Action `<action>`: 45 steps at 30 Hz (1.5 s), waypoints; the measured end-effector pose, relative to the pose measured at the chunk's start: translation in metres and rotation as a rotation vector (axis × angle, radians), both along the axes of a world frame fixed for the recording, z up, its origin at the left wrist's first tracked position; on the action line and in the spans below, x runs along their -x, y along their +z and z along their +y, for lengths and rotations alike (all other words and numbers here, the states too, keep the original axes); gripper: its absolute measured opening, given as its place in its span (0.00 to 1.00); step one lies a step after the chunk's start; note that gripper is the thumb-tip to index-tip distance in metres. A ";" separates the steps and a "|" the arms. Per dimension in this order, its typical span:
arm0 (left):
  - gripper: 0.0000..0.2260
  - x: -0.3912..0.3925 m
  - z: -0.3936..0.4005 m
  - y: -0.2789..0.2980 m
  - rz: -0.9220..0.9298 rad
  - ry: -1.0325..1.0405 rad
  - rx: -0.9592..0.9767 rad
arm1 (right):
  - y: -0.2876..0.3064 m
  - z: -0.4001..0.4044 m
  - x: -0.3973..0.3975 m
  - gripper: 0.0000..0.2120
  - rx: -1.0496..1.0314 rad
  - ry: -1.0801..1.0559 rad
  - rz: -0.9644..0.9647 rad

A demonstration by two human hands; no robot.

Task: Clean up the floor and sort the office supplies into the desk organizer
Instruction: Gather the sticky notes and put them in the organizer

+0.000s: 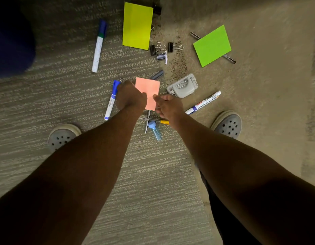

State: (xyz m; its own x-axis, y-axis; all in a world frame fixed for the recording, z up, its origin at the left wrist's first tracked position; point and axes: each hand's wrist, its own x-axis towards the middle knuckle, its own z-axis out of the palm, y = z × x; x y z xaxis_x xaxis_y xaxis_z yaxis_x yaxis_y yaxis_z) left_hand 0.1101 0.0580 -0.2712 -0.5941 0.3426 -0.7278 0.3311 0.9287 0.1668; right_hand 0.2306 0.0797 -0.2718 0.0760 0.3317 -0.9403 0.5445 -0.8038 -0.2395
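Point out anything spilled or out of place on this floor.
Office supplies lie scattered on the carpet: markers, binder clips, sticky note pads, a grey hole punch. Dark specks spread beside the clips, like spilled debris.

Person, head view: two bare forearms, no sleeves. Grey perforated rubber clog with pale sole (pixel 62 137) at 8 o'clock; matching grey clog (pixel 227 125) at 4 o'clock. Dark trouser leg (pixel 223 218) lower right.
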 end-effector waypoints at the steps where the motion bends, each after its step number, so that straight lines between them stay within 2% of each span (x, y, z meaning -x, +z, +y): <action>1: 0.19 -0.001 -0.002 0.000 -0.003 0.001 -0.011 | -0.002 -0.002 0.005 0.15 -0.038 0.032 -0.020; 7: 0.09 0.013 -0.014 0.021 -0.054 0.078 -0.127 | 0.009 -0.008 0.020 0.03 -0.132 0.119 -0.042; 9: 0.04 0.025 -0.023 0.031 -0.142 0.126 -0.186 | 0.020 -0.004 0.025 0.07 -0.186 0.146 -0.062; 13: 0.08 0.056 -0.042 0.041 -0.186 0.210 -0.285 | 0.032 0.030 0.048 0.09 -0.387 0.264 -0.107; 17: 0.21 0.086 -0.044 0.034 -0.180 0.265 -0.391 | 0.028 0.078 0.084 0.10 -0.490 0.297 -0.141; 19: 0.24 0.096 -0.037 0.031 -0.191 0.234 -0.423 | 0.020 0.098 0.101 0.10 -0.551 0.303 -0.157; 21: 0.23 0.103 -0.028 0.028 -0.161 0.186 -0.467 | 0.014 0.111 0.117 0.14 -0.585 0.350 -0.177; 24: 0.17 0.110 -0.014 0.022 -0.130 0.172 -0.529 | 0.003 0.128 0.135 0.26 -0.506 0.384 -0.217; 27: 0.14 0.114 -0.008 0.018 -0.157 0.239 -0.527 | -0.007 0.138 0.145 0.19 -0.434 0.185 -0.240; 31: 0.13 0.118 -0.009 0.018 -0.177 0.289 -0.522 | -0.003 0.137 0.144 0.15 -0.494 0.314 -0.291; 33: 0.12 0.119 -0.012 0.021 -0.185 0.312 -0.517 | 0.004 0.130 0.138 0.07 -0.590 0.351 -0.222; 35: 0.08 0.118 -0.015 0.025 -0.188 0.294 -0.515 | 0.012 0.120 0.129 0.16 -0.613 0.218 -0.067; 38: 0.10 0.112 -0.017 0.032 -0.187 0.247 -0.491 | 0.031 0.102 0.106 0.16 -0.476 0.119 0.167; 42: 0.16 0.104 -0.008 0.041 -0.370 0.355 -0.517 | 0.051 0.080 0.082 0.12 -0.363 0.238 0.258; 45: 0.05 0.096 -0.001 0.040 -0.441 0.320 -0.541 | 0.053 0.067 0.070 0.10 -0.252 0.305 0.292</action>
State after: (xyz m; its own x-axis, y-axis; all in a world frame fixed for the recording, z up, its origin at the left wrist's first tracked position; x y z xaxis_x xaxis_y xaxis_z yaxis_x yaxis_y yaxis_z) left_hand 0.0138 0.0571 -0.2310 -0.4175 0.5786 -0.7007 -0.1429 0.7197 0.6794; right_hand 0.1606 0.1462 -0.2193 -0.3150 0.5179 -0.7953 0.6270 -0.5155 -0.5841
